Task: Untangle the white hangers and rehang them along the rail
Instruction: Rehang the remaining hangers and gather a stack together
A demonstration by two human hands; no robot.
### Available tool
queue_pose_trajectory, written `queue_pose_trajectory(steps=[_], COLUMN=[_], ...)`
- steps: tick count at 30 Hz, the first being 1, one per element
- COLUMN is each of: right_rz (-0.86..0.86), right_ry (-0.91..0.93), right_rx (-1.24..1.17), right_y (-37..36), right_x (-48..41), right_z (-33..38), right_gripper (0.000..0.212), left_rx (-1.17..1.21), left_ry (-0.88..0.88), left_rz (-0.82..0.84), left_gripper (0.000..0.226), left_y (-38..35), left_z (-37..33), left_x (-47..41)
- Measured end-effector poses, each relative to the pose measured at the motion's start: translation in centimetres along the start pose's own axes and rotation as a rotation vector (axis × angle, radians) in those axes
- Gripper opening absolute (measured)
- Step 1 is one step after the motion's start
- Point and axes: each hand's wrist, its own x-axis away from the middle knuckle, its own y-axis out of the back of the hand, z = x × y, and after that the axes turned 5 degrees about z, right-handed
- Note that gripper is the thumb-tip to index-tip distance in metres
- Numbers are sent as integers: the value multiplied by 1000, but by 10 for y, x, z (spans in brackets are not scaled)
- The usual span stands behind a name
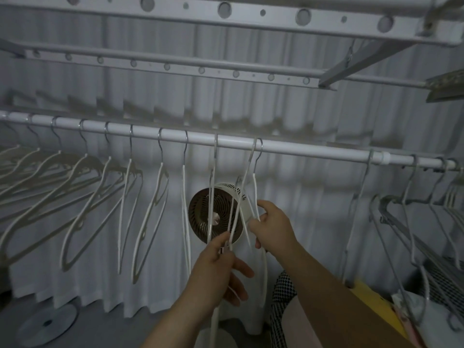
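Note:
A white rail runs across the view at mid height. Several white hangers hang from it, spaced out along its left half. Near the middle, two or three white hangers hang close together with their hooks on the rail. My left hand pinches the lower wires of one of them just below the fan. My right hand grips the thin white arm of the neighbouring hanger slightly higher and to the right. The two hands are a hand's width apart.
A round white fan on a stand sits behind the held hangers. Grey metal hangers crowd the rail's right end. A drying rack bar with holes spans overhead. A yellow box and chequered cloth lie lower right.

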Motion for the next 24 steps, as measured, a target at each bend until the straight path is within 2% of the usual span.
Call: queue_pose_trajectory(steps=[4,10,24], right_rz=[-34,-75,-69], right_ry=[15,-1,-13], right_rx=[4,14,-6], right_y=[1,7,18], right_x=[-1,-2,3], right_z=[-3,-13,-19], right_gripper=[39,43,42], left_rx=[-21,16,-8], left_ry=[-77,-84,-91], left_rz=[-51,-91,-64], left_gripper=[51,50,48], left_y=[-4,-5,-10], left_z=[1,4,6], left_x=[2,2,6])
